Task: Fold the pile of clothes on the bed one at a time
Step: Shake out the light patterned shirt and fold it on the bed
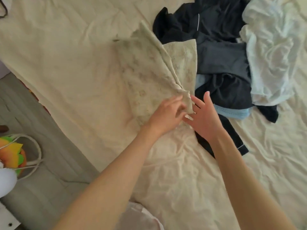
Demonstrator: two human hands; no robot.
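Cream patterned garment (159, 67) bunches between hands: left (167, 113) pinching it, right (204, 117) spread flat.

Left and near, the bed (66, 63) lies open for passing; the dark clothes pile (221, 60) and white garment (272, 55) crowd the far right.

Bed (66, 63) across the frame, clothes pile (224, 63) on it at upper right, patterned cloth (149, 67) left of the pile, bag (15, 156) on floor (49, 188) at lower left
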